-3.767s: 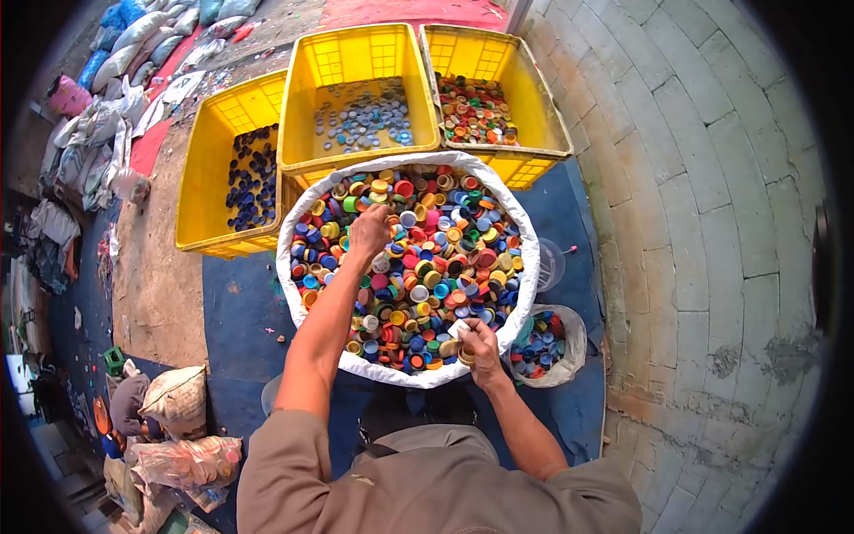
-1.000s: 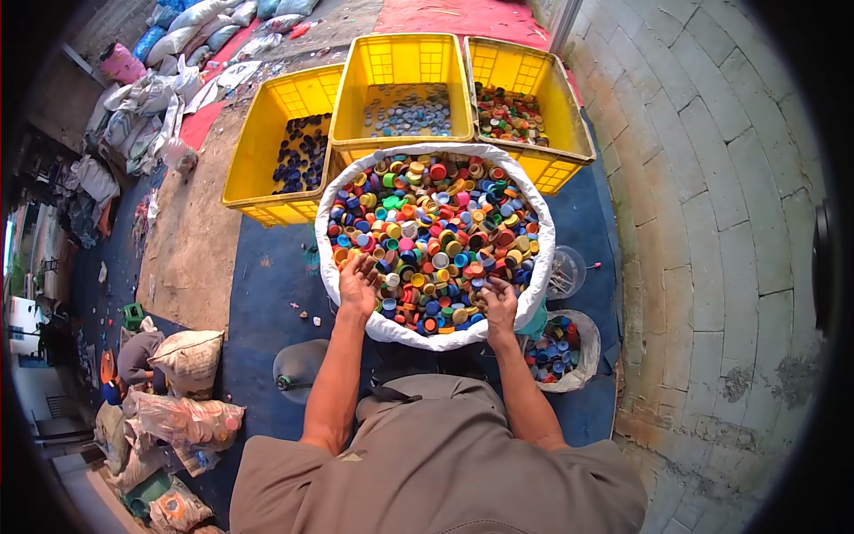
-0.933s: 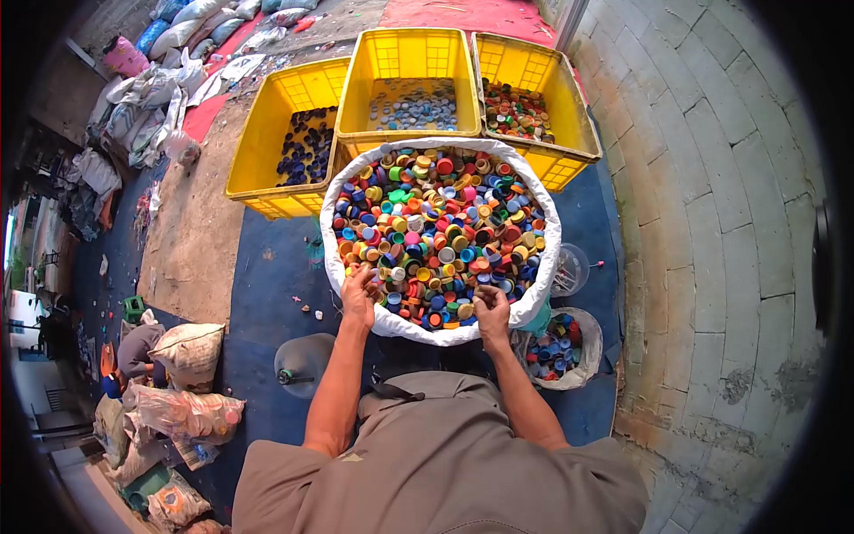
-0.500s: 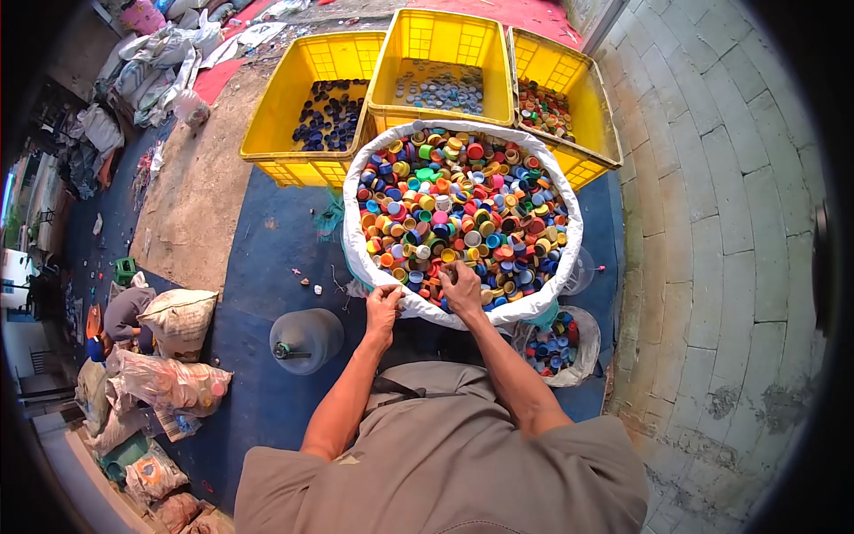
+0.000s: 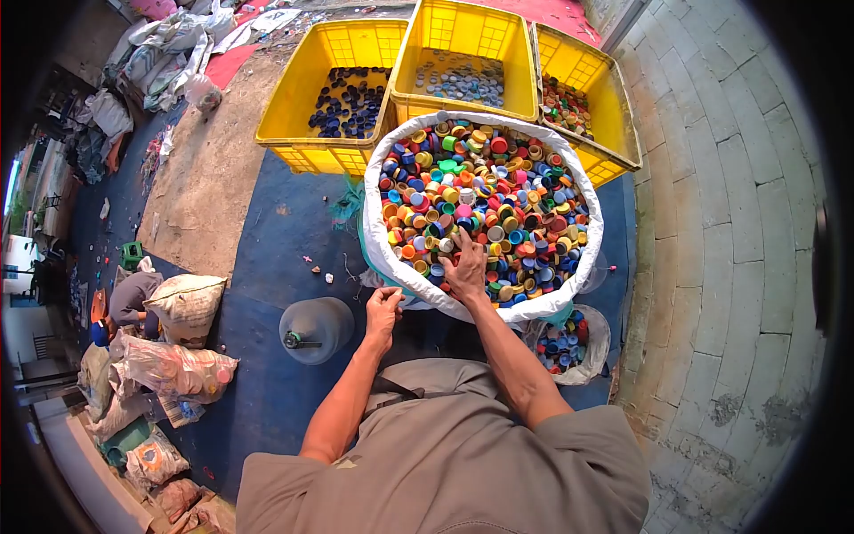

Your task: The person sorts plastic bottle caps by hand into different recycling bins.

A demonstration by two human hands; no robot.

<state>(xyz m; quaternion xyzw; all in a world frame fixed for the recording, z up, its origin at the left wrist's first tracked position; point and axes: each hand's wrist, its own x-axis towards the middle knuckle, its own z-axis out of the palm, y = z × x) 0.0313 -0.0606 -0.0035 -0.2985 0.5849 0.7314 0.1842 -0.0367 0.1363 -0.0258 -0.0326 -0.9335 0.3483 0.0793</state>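
Observation:
A wide round sack with a white rolled rim [image 5: 591,209] stands before me, full of plastic bottle caps [image 5: 498,191] in many colours. Into the near part of the heap reaches my right hand [image 5: 467,270], its fingers apart and touching the caps; no cap shows clearly in its grasp. Just outside the rim, at the near left, my left hand [image 5: 383,313] is closed with the fingertips pinched together. Whatever those fingertips may hold is too small to make out.
Behind the sack stand yellow crates with dark caps [image 5: 276,120], pale caps [image 5: 405,102] and mixed caps [image 5: 627,133]. A large clear bottle [image 5: 316,329] is at left, a smaller cap bag [image 5: 592,360] at right. A block wall [image 5: 712,222] runs along the right. Another person [image 5: 133,298] is among sacks.
My right hand has moved slightly farther into the caps and its fingers have spread. My left hand has come off the sack's rim. The view has shifted a little.

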